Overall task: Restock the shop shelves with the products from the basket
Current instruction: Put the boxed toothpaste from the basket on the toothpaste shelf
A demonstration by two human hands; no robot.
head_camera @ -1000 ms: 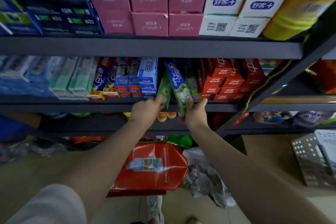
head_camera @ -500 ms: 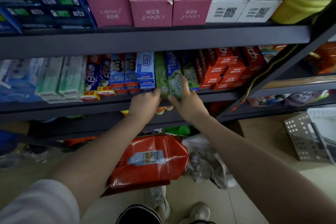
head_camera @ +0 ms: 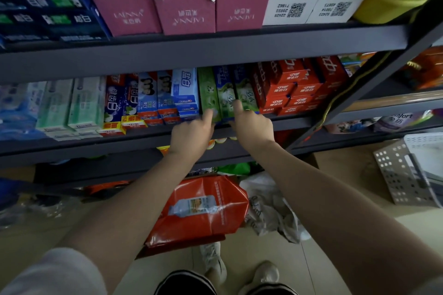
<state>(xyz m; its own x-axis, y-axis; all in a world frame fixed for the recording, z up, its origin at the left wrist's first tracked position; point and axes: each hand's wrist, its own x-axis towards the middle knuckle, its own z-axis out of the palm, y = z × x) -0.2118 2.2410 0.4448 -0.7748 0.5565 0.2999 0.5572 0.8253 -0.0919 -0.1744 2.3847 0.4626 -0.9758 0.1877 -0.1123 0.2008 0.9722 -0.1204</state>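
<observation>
Toothpaste boxes [head_camera: 227, 93], green and blue with white flower print, standing upright side by side on the middle shelf [head_camera: 294, 124], wedged between pale blue cartons [head_camera: 185, 91] at 9 o'clock and red cartons [head_camera: 294, 88] at 3 o'clock. Left hand [head_camera: 191, 136] with straight fingers pressing the front of the leftmost green box; right hand [head_camera: 254, 127] with forefinger extended against the next boxes, other fingers curled, gripping nothing. Packed tight across the row, no spare width either side; dark shelf lip just below the box ends, upper shelf edge [head_camera: 203, 55] close overhead at 12 o'clock. White perforated basket [head_camera: 407, 175] on the floor at 3 o'clock, well apart from the hands; red bag [head_camera: 203, 211] on the floor at 6 o'clock. Compared with a second ago: then tilted and gripped in both hands outside the row, now seated upright in the gap, fingers no longer wrapped around them.
</observation>
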